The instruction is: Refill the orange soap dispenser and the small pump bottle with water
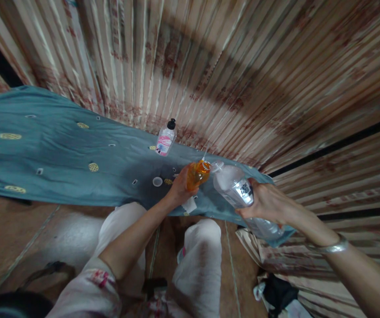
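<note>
My left hand (180, 190) is wrapped round an orange see-through bottle (197, 176), its open mouth tipped to the right. In my right hand (265, 204) is a large clear plastic bottle (230, 184) with a silver label, tilted so that its neck meets the orange bottle's mouth. Whether liquid passes between them I cannot make out. A small white cap (157, 181) lies on the teal cloth left of my left hand. Behind it stands a clear bottle with a black top and pink label (165, 142). White paper (190, 204) lies below my left hand.
A teal patterned cloth (60, 154) covers the long narrow surface in front of my knees. Pleated striped curtains (183, 66) hang right behind it. Dark bars (338, 143) cross the curtain at right. Dark and pale cloth items (277, 291) lie on the floor at lower right.
</note>
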A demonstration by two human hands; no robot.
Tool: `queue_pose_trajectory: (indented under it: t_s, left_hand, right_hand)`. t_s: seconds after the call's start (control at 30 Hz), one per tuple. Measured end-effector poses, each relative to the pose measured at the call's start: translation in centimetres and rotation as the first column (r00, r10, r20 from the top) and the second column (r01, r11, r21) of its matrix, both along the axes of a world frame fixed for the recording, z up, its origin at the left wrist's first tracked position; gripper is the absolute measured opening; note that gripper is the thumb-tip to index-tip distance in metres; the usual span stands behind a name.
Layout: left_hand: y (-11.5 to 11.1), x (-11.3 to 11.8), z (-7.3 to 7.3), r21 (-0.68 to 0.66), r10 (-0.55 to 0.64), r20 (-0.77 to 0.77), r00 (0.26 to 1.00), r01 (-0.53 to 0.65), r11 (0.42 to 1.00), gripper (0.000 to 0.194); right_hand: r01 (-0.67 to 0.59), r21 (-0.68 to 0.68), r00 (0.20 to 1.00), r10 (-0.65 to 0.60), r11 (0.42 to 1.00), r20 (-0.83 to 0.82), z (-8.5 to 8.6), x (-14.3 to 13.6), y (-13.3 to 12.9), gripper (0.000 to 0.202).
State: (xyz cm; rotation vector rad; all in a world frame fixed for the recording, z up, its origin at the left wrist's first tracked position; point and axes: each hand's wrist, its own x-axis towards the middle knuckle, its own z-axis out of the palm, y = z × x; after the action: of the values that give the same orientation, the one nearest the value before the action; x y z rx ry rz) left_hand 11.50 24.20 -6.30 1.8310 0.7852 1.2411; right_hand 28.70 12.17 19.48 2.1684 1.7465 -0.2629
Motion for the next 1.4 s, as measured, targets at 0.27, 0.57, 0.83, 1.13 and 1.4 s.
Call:
queue_pose_trajectory:
  t_s: [0.27, 0.57, 0.83, 1.13, 1.4]
  left_hand:
    - [0.1, 0.1, -0.3, -0.013, -0.012, 0.02, 1.0, 0.012, 1.0, 0.092]
    - [0.1, 0.1, -0.7, -0.019, -0.008, 0.039, 0.999, 0.008, 1.0, 0.096]
    - [0.2, 0.3, -0.4, -0.019, -0.014, 0.048, 0.999, 0.014, 1.0, 0.091]
    - [0.1, 0.1, -0.4, -0.022, -0.028, 0.031, 0.999, 0.028, 0.999, 0.093]
    - [-0.2, -0.1, 0.2, -0.035, -0.026, 0.035, 0.999, 0.027, 0.999, 0.091]
  right_hand:
    - [0.031, -0.015, 0.999, -0.031, 0.999, -0.012, 0.4, -0.5, 0.1, 0.045]
    - [0.043, -0.015, 0.999, -0.043, 0.999, -0.01, 0.4, -0.7, 0.1, 0.047]
    - [0.0, 0.0, 1.0, 0.0, 1.0, 0.002, 0.4, -0.5, 0.1, 0.046]
    - [0.067, -0.053, 0.998, -0.067, 0.996, -0.004, 0.4, -0.9, 0.2, 0.057]
    - [-0.011, 0.016, 1.0, 0.012, 1.0, -0.025, -0.3, 0.3, 0.1, 0.049]
